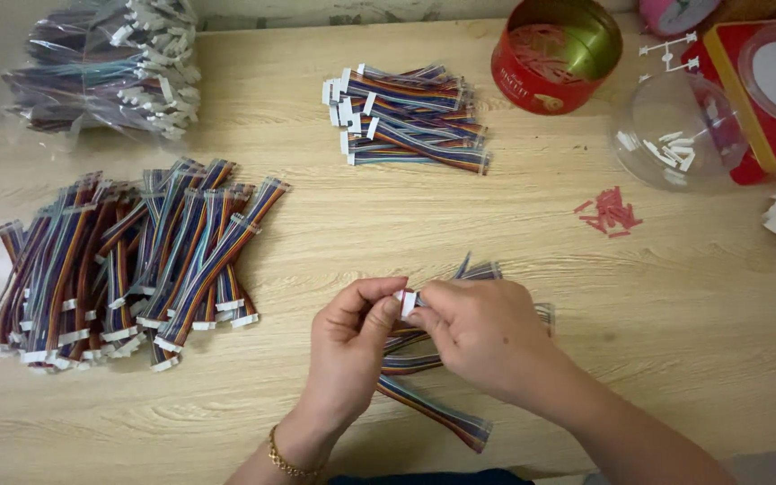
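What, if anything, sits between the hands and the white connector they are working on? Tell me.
Nothing visible does. The left hand and right hand both pinch the white connector directly, with the ribbon cable trailing beneath them.

I see a clear plastic bag of ribbon cables (110, 67) far left, round red tin (556, 56) top centre, red-and-yellow box with clear lid (770, 94) — far right.

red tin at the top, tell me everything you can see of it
The red tin is round, open and lidless, apparently metal, with a shiny gold-green inner wall. It stands upright at the table's far edge, right of a small cable stack and next to a clear bowl. Small red pieces lie inside. Neither hand touches it.
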